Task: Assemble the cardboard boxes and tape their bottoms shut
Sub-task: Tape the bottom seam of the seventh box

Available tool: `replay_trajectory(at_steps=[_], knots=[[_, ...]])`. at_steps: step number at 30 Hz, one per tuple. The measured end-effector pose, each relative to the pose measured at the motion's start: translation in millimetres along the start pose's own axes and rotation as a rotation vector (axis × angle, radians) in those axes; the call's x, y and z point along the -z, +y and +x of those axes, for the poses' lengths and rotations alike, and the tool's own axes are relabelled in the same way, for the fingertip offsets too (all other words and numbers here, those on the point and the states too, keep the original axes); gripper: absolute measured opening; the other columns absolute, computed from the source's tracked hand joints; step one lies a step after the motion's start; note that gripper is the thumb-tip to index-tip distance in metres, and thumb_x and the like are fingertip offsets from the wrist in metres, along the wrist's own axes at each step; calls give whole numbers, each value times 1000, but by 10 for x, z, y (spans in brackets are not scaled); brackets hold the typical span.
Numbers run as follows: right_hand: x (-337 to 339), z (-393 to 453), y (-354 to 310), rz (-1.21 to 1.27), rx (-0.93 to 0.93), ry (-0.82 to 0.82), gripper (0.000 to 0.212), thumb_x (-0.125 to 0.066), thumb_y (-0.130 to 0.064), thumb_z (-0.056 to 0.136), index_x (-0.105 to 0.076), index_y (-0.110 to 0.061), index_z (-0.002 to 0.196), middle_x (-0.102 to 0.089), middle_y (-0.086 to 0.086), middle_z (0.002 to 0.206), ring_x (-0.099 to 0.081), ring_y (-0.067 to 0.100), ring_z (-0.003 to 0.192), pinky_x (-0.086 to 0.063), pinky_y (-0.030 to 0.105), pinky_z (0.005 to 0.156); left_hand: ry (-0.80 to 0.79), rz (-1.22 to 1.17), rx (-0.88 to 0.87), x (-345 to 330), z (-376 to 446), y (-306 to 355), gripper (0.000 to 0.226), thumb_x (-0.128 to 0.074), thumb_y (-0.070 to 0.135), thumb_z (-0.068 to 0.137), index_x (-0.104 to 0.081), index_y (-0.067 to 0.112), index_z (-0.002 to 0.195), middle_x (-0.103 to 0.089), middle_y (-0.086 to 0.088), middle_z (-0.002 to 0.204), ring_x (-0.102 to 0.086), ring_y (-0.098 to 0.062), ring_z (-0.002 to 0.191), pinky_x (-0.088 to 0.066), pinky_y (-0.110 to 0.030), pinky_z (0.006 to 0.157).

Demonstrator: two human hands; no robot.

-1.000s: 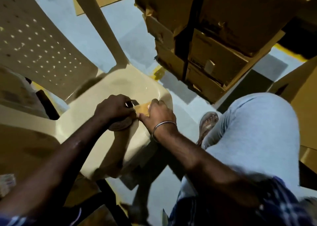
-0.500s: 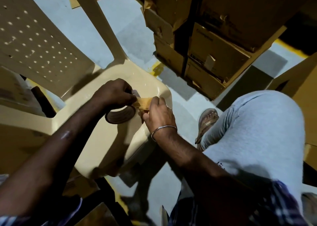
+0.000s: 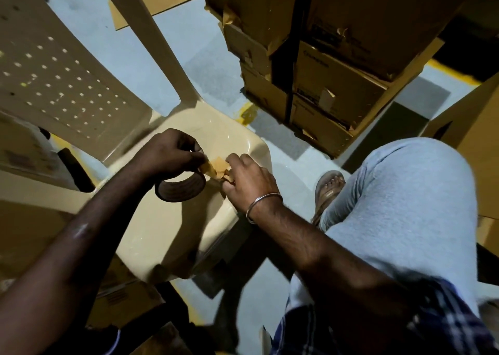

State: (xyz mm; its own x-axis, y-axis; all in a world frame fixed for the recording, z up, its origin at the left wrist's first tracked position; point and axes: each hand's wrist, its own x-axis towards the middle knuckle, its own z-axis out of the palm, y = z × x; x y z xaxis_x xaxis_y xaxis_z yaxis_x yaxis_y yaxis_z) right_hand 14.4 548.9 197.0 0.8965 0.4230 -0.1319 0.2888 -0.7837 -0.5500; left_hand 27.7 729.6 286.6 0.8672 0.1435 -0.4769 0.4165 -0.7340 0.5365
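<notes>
Head view. Against 0.5 s ago: tape roll (image 3: 180,188) hangs lower off the left hand (image 3: 168,152), more of its core showing; loose tape end (image 3: 216,167) is crumpled wider. Left hand grips the roll, fingers curled through the core. Right hand (image 3: 247,179) pinches the tape end, bangle (image 3: 260,202) on the wrist. Fingertips at the tape blurred; sticky side unclear. Work sits over a beige plastic chair (image 3: 167,225). Stacked boxes (image 3: 337,71) stand beyond on grey floor (image 3: 162,66); dim light.
</notes>
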Motion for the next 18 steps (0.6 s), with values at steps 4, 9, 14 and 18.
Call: replay_trajectory(at_steps=[4, 9, 14, 18], knots=[[61, 4, -34, 4, 5, 50, 20, -55, -31, 98, -64, -14, 104, -61, 7, 105, -63, 33, 95, -43, 37, 70, -12, -124, -38, 12, -40, 90, 14, -74, 9, 93, -75, 3, 80, -78, -8, 77, -76, -24, 80, -61, -44, 92], [574, 103, 106, 76, -192, 165, 16, -58, -21, 95, -67, -18, 108, -66, 8, 110, -64, 34, 101, -49, 36, 77, 74, -213, -217, 46, -229, 508, 16, -72, 15, 97, -74, 11, 82, -73, -5, 74, -67, -18, 74, -50, -35, 78], [1678, -15, 649, -24, -329, 220, 15, -58, -15, 92, -67, -15, 104, -68, 19, 111, -62, 42, 107, -46, 40, 77, 81, -421, -476, -69, -490, 1421, 13, -75, 16, 95, -73, 9, 84, -65, -1, 70, -57, -15, 69, -42, -28, 67], [2550, -544, 1335, 422, -365, 435, 10, -59, -13, 97, -68, -16, 97, -73, 13, 86, -73, 25, 74, -59, 38, 69, 45, -482, -732, -328, -657, 2250, 15, -78, 22, 92, -72, 11, 84, -61, 5, 69, -52, -6, 65, -38, -16, 56]])
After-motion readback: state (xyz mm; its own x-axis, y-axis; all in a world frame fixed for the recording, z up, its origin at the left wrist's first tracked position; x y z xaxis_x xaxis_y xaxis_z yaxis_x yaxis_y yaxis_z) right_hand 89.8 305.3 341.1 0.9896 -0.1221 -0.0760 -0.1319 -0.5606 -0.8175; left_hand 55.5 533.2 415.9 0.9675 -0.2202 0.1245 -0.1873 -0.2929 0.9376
